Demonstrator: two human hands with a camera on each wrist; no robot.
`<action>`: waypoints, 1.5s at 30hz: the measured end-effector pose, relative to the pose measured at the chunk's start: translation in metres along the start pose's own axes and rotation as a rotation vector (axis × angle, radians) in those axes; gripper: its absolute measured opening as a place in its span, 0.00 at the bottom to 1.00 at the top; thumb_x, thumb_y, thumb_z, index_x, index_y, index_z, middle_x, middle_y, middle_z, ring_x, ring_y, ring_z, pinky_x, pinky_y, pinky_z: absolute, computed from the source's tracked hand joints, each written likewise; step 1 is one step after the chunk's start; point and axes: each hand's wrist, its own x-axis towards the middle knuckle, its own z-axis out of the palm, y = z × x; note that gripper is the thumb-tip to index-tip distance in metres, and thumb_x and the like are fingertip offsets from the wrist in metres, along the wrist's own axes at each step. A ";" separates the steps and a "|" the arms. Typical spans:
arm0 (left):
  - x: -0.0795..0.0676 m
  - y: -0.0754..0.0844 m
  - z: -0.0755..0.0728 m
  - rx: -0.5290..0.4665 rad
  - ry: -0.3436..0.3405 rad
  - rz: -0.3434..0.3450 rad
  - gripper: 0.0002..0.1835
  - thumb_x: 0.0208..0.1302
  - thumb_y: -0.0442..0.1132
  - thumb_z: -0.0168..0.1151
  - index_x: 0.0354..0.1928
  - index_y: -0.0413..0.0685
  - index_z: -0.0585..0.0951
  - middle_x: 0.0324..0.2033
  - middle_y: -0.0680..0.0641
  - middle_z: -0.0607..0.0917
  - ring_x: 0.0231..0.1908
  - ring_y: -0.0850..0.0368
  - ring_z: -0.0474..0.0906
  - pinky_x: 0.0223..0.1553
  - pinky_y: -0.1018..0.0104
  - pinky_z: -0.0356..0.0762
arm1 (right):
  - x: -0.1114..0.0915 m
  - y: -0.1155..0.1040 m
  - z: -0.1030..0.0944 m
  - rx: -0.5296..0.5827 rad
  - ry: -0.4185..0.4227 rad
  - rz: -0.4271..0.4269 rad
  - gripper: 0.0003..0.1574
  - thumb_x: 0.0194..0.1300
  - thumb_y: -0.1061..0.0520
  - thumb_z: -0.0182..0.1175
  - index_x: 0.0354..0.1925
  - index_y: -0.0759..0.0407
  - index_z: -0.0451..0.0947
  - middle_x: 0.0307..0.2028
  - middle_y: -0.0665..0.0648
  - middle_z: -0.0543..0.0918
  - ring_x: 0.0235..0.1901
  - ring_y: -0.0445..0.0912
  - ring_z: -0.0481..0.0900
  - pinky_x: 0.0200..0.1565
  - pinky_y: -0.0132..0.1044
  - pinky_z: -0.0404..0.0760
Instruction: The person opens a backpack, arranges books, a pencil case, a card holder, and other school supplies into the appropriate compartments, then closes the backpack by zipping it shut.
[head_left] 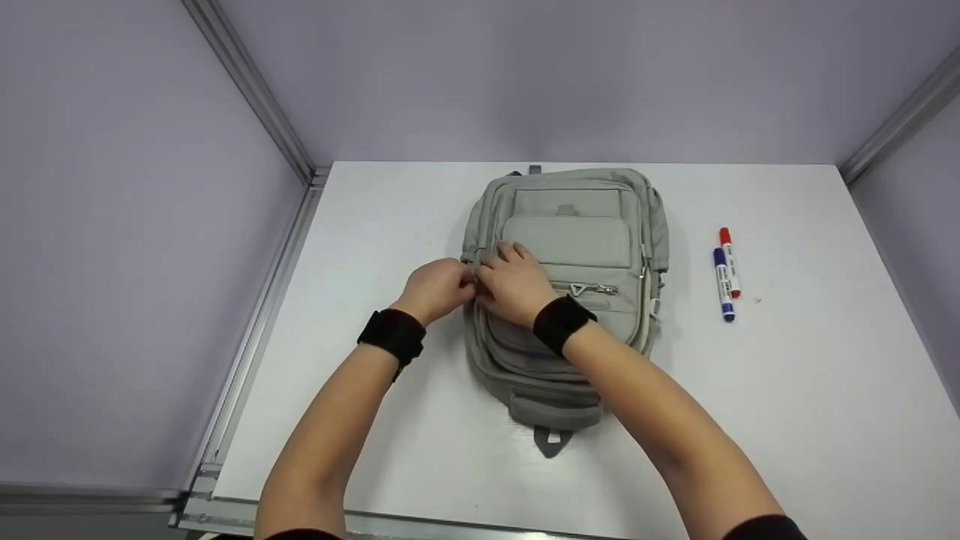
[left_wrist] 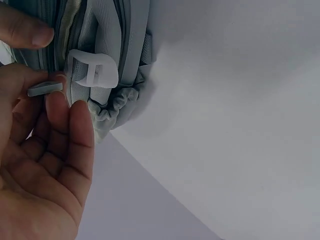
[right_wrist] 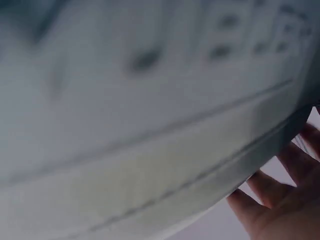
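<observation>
The left wrist view is showing what the head view is hiding: the left hand [left_wrist: 47,182] is pinching a small grey tab [left_wrist: 45,89], with a pale plastic buckle [left_wrist: 102,70] sitting at its two o'clock. Just beside, the right hand [head_left: 514,283] is resting, fingers extended, on the grey fabric backpack [head_left: 566,241], which is lying mid-table, close to the twelve o'clock edge. White tabletop [head_left: 787,390] is spreading wider toward four o'clock.
</observation>
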 end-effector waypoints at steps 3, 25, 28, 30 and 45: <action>0.000 -0.004 0.001 -0.121 0.010 -0.008 0.18 0.70 0.40 0.61 0.19 0.53 0.73 0.20 0.53 0.73 0.23 0.57 0.69 0.28 0.63 0.65 | 0.002 -0.003 0.001 0.040 0.085 0.002 0.12 0.69 0.50 0.66 0.40 0.58 0.86 0.43 0.58 0.86 0.63 0.62 0.74 0.67 0.60 0.65; 0.031 0.002 0.001 -0.015 0.023 -0.270 0.21 0.72 0.52 0.59 0.22 0.49 0.76 0.33 0.46 0.78 0.41 0.46 0.73 0.37 0.55 0.72 | 0.002 -0.007 0.002 0.084 0.193 0.071 0.05 0.66 0.57 0.66 0.33 0.56 0.85 0.29 0.55 0.85 0.36 0.53 0.83 0.52 0.50 0.78; 0.035 0.001 0.002 -0.095 -0.024 -0.327 0.24 0.71 0.51 0.61 0.18 0.51 0.68 0.21 0.50 0.69 0.30 0.51 0.69 0.29 0.61 0.65 | 0.001 -0.007 0.001 0.094 0.186 0.057 0.05 0.66 0.55 0.68 0.38 0.54 0.88 0.31 0.54 0.86 0.38 0.53 0.83 0.53 0.51 0.77; 0.037 0.001 0.003 -0.127 -0.042 -0.345 0.23 0.70 0.49 0.60 0.18 0.52 0.66 0.17 0.52 0.66 0.26 0.53 0.66 0.26 0.62 0.63 | 0.000 -0.007 0.000 0.095 0.185 0.046 0.05 0.66 0.54 0.69 0.38 0.52 0.89 0.33 0.54 0.86 0.39 0.53 0.83 0.53 0.51 0.76; 0.043 0.008 0.012 -0.106 -0.030 -0.373 0.17 0.69 0.46 0.58 0.21 0.50 0.72 0.24 0.48 0.79 0.30 0.49 0.76 0.28 0.59 0.70 | -0.013 -0.014 0.003 0.102 0.238 -0.094 0.03 0.60 0.54 0.73 0.32 0.51 0.91 0.34 0.51 0.87 0.39 0.53 0.81 0.54 0.50 0.75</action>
